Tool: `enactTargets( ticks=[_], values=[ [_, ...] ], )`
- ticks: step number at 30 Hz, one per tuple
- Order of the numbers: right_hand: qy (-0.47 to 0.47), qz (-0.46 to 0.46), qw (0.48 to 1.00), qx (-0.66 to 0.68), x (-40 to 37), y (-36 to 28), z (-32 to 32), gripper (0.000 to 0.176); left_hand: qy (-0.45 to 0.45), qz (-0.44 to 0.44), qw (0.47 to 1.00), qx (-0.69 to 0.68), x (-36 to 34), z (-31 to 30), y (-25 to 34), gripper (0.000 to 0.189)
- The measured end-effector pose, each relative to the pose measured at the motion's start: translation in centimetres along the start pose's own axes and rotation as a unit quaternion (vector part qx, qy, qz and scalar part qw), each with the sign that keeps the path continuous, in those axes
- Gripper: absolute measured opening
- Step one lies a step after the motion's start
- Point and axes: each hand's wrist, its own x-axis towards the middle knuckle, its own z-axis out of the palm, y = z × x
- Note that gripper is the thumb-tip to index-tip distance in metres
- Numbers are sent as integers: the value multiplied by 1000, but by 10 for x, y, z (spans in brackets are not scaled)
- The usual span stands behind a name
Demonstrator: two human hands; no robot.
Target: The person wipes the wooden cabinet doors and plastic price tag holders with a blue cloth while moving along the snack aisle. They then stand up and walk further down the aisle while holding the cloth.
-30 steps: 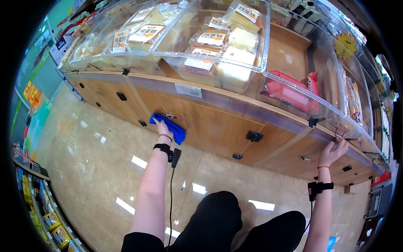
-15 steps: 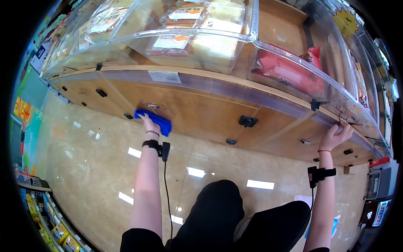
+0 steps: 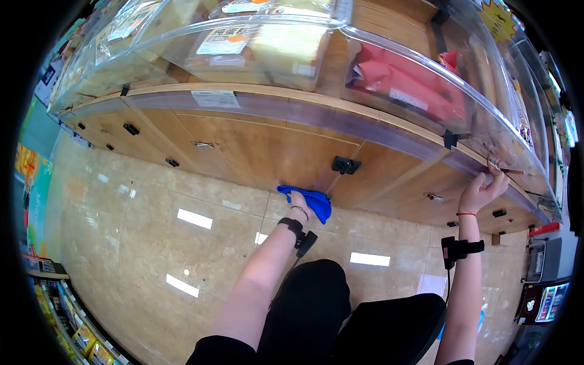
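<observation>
A blue cloth (image 3: pixel 315 203) is bunched under my left hand (image 3: pixel 299 205), low against the front of the wooden cabinet (image 3: pixel 255 149). The cloth hides part of that hand's fingers. Farther right, my right hand (image 3: pixel 485 191) is raised to the cabinet's upper edge, its fingers curled at the clear plastic rim near a small brown piece (image 3: pixel 512 171). Whatever those fingertips hold is too small to make out. Both wrists wear black straps with small devices.
Clear bins above the cabinet hold wrapped pale cakes (image 3: pixel 289 45) and red packages (image 3: pixel 407 82). Black latches (image 3: pixel 345 165) stick out from the doors. My knees are below, over the shiny tiled floor (image 3: pixel 146 243). A snack shelf (image 3: pixel 79 322) stands at the lower left.
My left hand has moved right and down along the cabinet front with the blue cloth. My right hand stays at the upper edge. The view has shifted slightly.
</observation>
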Motion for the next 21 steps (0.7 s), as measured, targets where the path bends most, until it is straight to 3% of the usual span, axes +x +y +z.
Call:
enactTargets(
  ticks=[3, 5, 6, 7, 9, 12, 14, 15, 17, 19, 20, 21],
  values=[
    [-19, -18, 1000, -2, 1, 6, -4, 19, -38, -37, 999, -6, -15, 3, 34, 56],
    [0, -8, 1000, -2, 0, 8, -1, 20, -62, 49, 997, 24, 15, -25, 80, 62],
    [8, -2, 1000, -2, -2, 8, 2, 20, -8, 172, 985, 1, 26, -34, 103, 58],
    [9, 2, 1000, -9, -4, 12, 2, 18, -27, 132, 991, 13, -29, -13, 152, 69],
    [16, 6, 1000, -24, -4, 15, 5, 15, 26, 258, 966, 23, -16, -23, 186, 67],
    [28, 2, 1000, -14, 0, 11, 6, 18, 43, 346, 934, 78, 52, -73, 197, 64],
    [31, 4, 999, -6, 0, 9, 6, 19, 25, 264, 961, 84, -15, -17, 133, 60],
    [31, 6, 999, -2, 1, 7, 6, 19, 72, 222, 967, 102, 17, -37, 111, 56],
    [33, 9, 999, 5, 2, 5, 4, 19, 4, 40, 988, 150, 9, -27, 49, 47],
    [24, 10, 1000, 13, 3, 4, 0, 20, -95, -132, 972, 172, 17, -29, -2, 43],
    [19, 11, 1000, 17, 3, 4, -1, 21, -57, -86, 976, 189, 14, -20, -31, 39],
    [14, 12, 1000, 22, 3, 4, -3, 21, -74, -125, 974, 176, -9, 2, -50, 36]
  ],
)
